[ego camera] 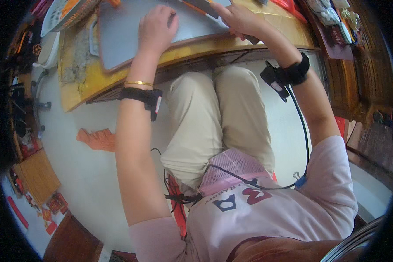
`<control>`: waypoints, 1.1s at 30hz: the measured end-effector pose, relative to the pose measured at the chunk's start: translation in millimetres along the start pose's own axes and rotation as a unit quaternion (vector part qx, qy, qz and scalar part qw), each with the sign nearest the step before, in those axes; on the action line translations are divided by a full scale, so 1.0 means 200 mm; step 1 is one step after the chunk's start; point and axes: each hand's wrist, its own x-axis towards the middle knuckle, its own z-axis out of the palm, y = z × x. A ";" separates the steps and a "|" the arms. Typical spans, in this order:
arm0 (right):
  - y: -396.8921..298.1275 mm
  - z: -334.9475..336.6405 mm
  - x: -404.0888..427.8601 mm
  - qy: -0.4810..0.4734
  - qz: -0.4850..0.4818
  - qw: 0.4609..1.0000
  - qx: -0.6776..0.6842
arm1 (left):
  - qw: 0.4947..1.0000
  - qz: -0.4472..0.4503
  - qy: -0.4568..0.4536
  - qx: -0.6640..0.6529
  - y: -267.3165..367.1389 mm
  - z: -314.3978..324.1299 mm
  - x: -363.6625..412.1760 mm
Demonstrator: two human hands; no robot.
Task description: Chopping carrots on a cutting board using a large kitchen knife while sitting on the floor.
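Observation:
My right hand (pixel 237 18) grips a kitchen knife (pixel 204 6), its broad blade reaching left over a grey cutting board (pixel 121 42). The butt of the handle shows below my palm. Along the blade lies a thin orange strip, perhaps carrot (pixel 195 7). My left hand (pixel 157 28) rests over the board with its fingers curled. Something dark shows between thumb and fingers, too unclear to tell whether it is held. More orange food (pixel 114 2) sits at the board's far left, cut off by the picture's top edge.
A yellow-covered table (pixel 75 75) carries the board. At the upper left stands a white plastic basket (pixel 52 19) with orange food in it. Red plastic (pixel 291 8) lies at the far right. An orange bag-like thing (pixel 100 139) is on the floor. A black cable (pixel 301 121) hangs from my right wrist strap.

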 end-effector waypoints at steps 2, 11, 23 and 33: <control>0.00 0.00 0.01 0.015 -0.013 1.000 0.005 | 1.000 0.004 0.004 0.018 0.01 -0.02 0.02; -0.11 -0.06 -0.04 -0.004 0.028 0.998 0.058 | 0.996 0.093 -0.008 0.007 -0.04 -0.01 0.05; -0.07 -0.10 -0.08 0.056 0.036 0.992 0.108 | 0.976 0.167 -0.135 0.034 0.05 -0.06 0.12; -0.11 -0.05 -0.21 0.240 -0.052 0.967 -0.062 | 0.990 0.114 0.038 0.075 0.05 -0.17 0.14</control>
